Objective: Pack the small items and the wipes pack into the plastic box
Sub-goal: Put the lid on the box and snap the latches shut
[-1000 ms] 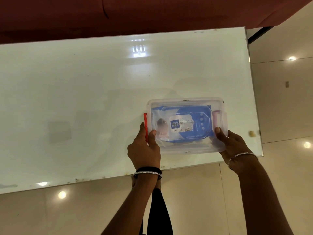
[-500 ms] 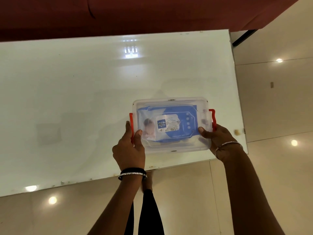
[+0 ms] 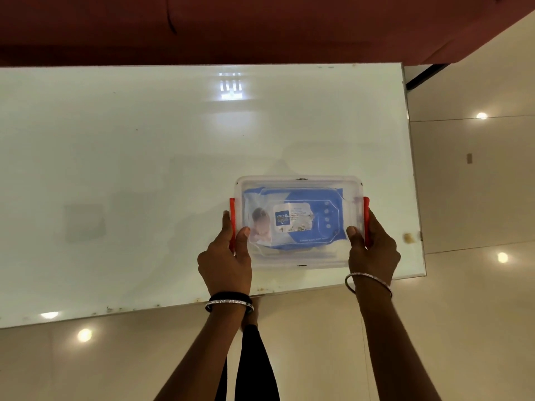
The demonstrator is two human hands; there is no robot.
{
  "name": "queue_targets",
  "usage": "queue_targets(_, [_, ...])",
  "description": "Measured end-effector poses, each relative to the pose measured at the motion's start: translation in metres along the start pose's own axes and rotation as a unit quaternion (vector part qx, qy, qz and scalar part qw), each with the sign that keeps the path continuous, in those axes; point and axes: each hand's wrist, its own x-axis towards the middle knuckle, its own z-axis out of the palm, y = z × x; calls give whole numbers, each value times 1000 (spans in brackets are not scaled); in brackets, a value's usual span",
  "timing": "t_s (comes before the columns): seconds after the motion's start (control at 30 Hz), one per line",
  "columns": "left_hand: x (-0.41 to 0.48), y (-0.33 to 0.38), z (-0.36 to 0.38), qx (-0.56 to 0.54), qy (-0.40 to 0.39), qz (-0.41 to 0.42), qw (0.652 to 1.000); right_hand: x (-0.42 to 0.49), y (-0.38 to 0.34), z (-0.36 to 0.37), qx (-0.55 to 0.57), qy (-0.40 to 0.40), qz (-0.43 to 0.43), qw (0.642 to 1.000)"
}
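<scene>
Thumbs [image 3: 242, 233] of both hands pinch the box [image 3: 299, 222] ends over red latches, wipes [image 3: 295, 217] inside, table [image 3: 144, 169] 4 o'clock; lid on, likely latching, next snap latches.

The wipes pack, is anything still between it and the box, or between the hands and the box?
Nothing visible. The wipes pack already lies inside the box, seen through the clear lid. The left hand and right hand grip the box's ends at the red latches, thumbs on the lid.
</scene>
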Motion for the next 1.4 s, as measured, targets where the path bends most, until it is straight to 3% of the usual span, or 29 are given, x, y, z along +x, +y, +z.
queue_targets(0.23, [17,-16,-15,-102,-52,-16,993,-6,-12,-8,48,-15,29,998])
queue_targets(0.57, [89,-42,-84,-121,37,2,992,-32,-101,52,160,-30,27,986])
queue_targets(0.97, [152,-78,-118,-116,119,-9,986,-33,-161,125,91,-70,-37,993])
queue_targets(1.4, [157,-88,-118,-80,79,-13,994,-33,-160,133,68,-63,-32,995])
